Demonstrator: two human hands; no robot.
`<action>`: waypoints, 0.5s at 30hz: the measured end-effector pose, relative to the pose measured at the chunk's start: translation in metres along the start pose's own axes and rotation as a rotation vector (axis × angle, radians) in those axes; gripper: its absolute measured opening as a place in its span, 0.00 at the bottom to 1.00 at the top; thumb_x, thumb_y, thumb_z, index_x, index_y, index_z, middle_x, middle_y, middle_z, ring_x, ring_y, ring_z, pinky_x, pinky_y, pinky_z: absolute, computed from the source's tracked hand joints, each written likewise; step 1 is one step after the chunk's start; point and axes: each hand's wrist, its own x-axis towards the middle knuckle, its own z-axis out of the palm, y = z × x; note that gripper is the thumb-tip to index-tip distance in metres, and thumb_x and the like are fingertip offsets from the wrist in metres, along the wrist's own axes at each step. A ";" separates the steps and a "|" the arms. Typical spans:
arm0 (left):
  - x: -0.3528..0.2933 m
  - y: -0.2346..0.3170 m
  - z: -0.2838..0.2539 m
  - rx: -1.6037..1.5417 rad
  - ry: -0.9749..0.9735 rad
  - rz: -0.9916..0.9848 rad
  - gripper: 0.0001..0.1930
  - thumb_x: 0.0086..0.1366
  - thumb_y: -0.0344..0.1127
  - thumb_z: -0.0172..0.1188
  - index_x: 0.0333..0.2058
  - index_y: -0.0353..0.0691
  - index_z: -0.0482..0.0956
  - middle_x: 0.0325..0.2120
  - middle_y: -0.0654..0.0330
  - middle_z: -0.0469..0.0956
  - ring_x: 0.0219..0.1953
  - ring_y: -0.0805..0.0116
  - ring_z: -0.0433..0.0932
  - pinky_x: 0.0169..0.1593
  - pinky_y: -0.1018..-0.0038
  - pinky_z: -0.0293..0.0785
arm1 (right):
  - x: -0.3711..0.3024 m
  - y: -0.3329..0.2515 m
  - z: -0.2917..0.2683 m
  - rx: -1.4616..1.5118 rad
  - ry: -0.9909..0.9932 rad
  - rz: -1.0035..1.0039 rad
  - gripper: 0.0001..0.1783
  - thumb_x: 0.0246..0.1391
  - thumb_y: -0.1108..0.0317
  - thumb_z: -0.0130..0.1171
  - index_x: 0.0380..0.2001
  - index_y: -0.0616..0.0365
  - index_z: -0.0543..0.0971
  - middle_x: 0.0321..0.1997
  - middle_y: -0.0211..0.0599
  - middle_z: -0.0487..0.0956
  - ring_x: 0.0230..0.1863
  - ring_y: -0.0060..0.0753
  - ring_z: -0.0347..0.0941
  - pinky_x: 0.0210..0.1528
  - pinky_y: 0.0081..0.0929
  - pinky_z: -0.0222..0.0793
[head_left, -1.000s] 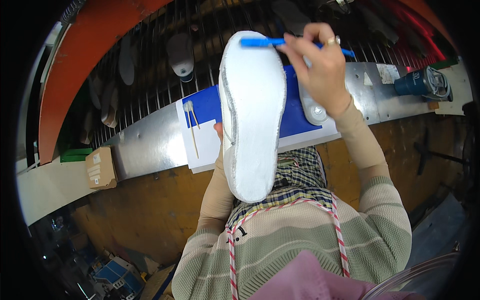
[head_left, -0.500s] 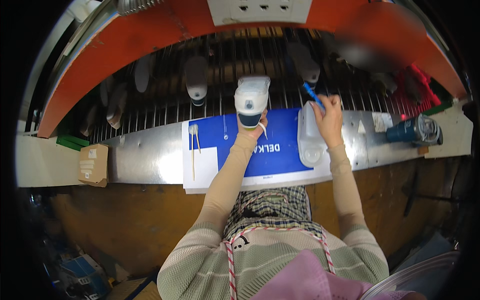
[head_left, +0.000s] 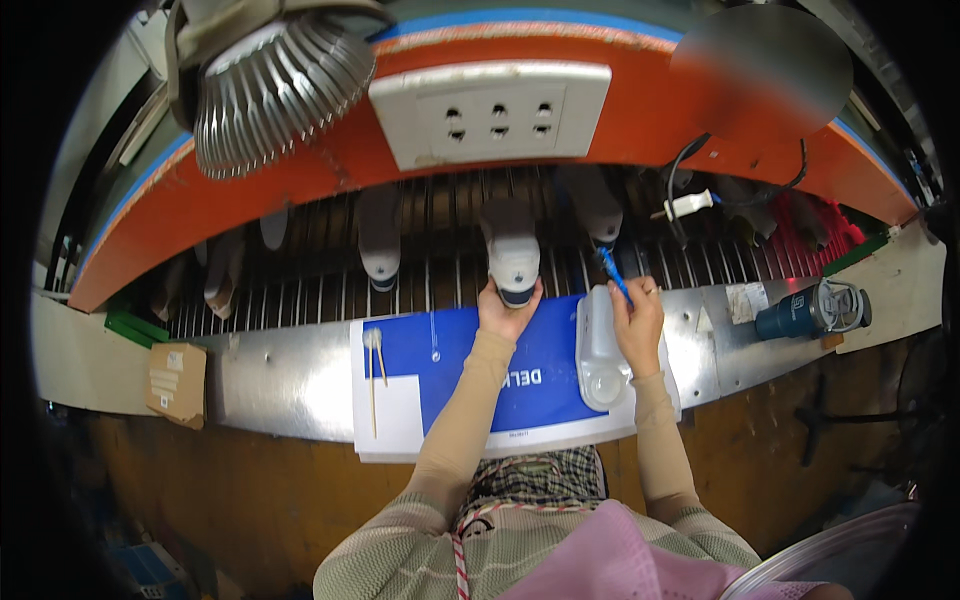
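My left hand (head_left: 508, 312) is closed on the heel end of a white and dark shoe (head_left: 513, 262). That shoe points away from me over the metal bars, and whether it rests on them I cannot tell. My right hand (head_left: 638, 325) grips a slim blue-handled brush (head_left: 613, 274), its dark tip pointing up and away. Just left of that hand lies a white plastic tray (head_left: 592, 345) with a round hollow at its near end. It sits on a blue and white printed sheet (head_left: 460, 390). Two thin wooden sticks with a whitish blob (head_left: 373, 340) lie at the sheet's left.
Other shoes (head_left: 379, 245) stand on the barred rack (head_left: 450, 285) under an orange arch (head_left: 330, 150) with a white socket panel (head_left: 490, 115). A ribbed metal lamp (head_left: 280, 95) and white plug (head_left: 690, 204) hang there. A blue tumbler (head_left: 790, 315) lies right, a cardboard box (head_left: 177, 385) left.
My view has tilted up, showing more of the arch and socket panel. The shoe in my left hand has moved away from me, over the bars. My right hand still holds the brush.
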 end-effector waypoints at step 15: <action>0.115 0.036 0.111 0.481 -0.261 0.275 0.24 0.74 0.49 0.40 0.62 0.45 0.67 0.61 0.52 0.68 0.63 0.49 0.66 0.61 0.41 0.64 | 0.000 -0.001 -0.003 -0.003 0.016 0.009 0.10 0.57 0.65 0.64 0.28 0.60 0.79 0.31 0.37 0.75 0.24 0.39 0.73 0.27 0.36 0.67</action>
